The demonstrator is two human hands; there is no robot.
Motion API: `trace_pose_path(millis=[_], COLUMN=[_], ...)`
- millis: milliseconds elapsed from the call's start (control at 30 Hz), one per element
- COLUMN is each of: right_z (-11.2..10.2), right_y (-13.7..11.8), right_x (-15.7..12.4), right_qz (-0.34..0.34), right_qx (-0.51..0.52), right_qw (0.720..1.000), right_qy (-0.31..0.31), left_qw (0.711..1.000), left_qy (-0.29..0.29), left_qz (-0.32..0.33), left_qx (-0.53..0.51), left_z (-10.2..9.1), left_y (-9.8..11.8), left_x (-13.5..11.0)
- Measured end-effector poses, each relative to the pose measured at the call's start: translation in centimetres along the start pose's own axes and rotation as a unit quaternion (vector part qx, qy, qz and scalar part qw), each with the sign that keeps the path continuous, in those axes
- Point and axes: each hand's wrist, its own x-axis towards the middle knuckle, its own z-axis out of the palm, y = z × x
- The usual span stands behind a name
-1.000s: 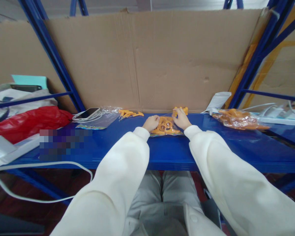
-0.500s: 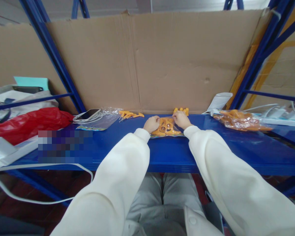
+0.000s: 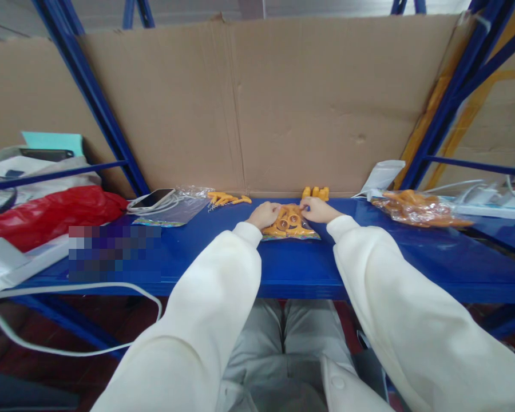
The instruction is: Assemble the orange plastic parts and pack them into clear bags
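Note:
A small clear bag of orange plastic parts [image 3: 290,222] lies on the blue shelf [image 3: 283,263] in front of me. My left hand [image 3: 264,214] is closed on the bag's left top corner. My right hand [image 3: 317,209] pinches its right top corner, fingers curled. Just behind my right hand, a small cluster of loose orange pieces [image 3: 315,192] stands against the cardboard. More loose orange pieces [image 3: 228,199] lie to the left of my left hand.
A cardboard sheet [image 3: 261,103] backs the shelf. A phone with white cable [image 3: 152,198] and empty clear bags [image 3: 175,209] lie at left, beside a red bag [image 3: 47,214]. A large bag of orange parts [image 3: 416,208] and a white power strip [image 3: 489,203] sit at right.
My right hand has slid a little to the right along the bag's top edge; the left hand stays on the left corner. The bag has barely shifted.

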Motion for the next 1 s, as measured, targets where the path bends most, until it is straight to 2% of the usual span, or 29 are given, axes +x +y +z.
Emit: trace_pose_path(millis=[133, 267, 467, 533, 633, 733, 900, 1000], right_z=[-0.3, 0.2, 2.1, 2.6, 2.6, 2.0, -0.2, -1.4], right_y=[-1.2, -1.7, -0.6, -0.5, -0.8, -1.4, -1.7, -1.6], right_x=[-0.1, 0.3, 0.8, 0.8, 0.7, 0.5, -0.3, -0.7], right_qz=[0.021, 0.037, -0.01, -0.02, 0.004, 0.056, 0.123, 0.183], right_qx=[0.0, 0.003, 0.065, 0.107, 0.169, 0.246, 0.341, 0.4], right_qw=[1.0, 0.998, 0.994, 0.992, 0.985, 0.966, 0.929, 0.897], right_qy=[0.015, 0.044, 0.082, 0.065, -0.016, -0.06, -0.07, -0.03], left_qw=[1.0, 1.0, 1.0, 0.999, 0.998, 0.998, 0.996, 0.996], left_qy=[0.0, 0.001, -0.003, -0.02, -0.043, -0.048, -0.056, -0.057], left_qz=[-0.01, -0.006, -0.007, -0.018, -0.014, 0.014, 0.016, 0.014], left_qx=[0.015, 0.03, -0.007, -0.022, -0.031, -0.049, -0.07, -0.069], left_z=[-0.3, -0.2, 0.0, -0.1, -0.3, -0.4, -0.5, -0.6], left_y=[0.7, 1.7, 2.0, 2.0, 2.0, 1.9, 1.7, 1.7], left_x=[-0.2, -0.4, -0.6, -0.7, -0.8, -0.9, -0.7, -0.7])
